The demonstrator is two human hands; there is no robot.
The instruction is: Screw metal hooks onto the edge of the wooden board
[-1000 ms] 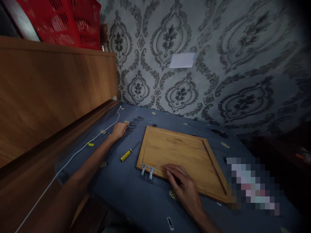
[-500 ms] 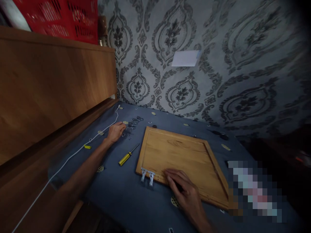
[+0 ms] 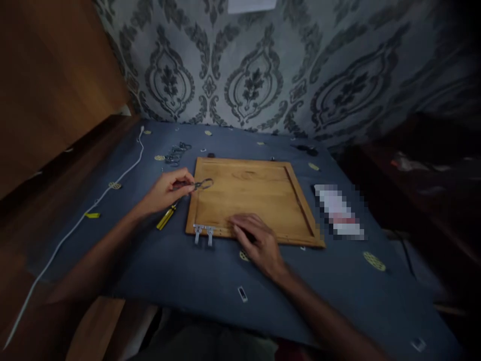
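Note:
My left hand (image 3: 169,189) pinches a small metal piece with a loop (image 3: 205,184) at its end, held above the left edge of a framed wooden panel (image 3: 244,193). Two silver metal clips (image 3: 203,235) sit at the panel's near left edge, their ends sticking out past it. Over the near edge, right of the clips, is my right hand (image 3: 259,243), its fingers curled together close to the thumb. Whatever is between those fingertips, if anything, is hidden. Beside the panel, under my left hand, lies a yellow-handled screwdriver (image 3: 166,218).
More looped metal pieces (image 3: 177,154) lie behind my left hand on the dark blue cloth (image 3: 180,281). A white cord (image 3: 71,238) with a yellow tag runs down the left side. A pixelated item (image 3: 338,210) is right of the panel, and a patterned wall (image 3: 210,65) stands behind.
My left hand has picked up a looped metal piece from the group and brought it right to the panel. My right hand stays at the panel's near edge. The view has tilted down and shifted right.

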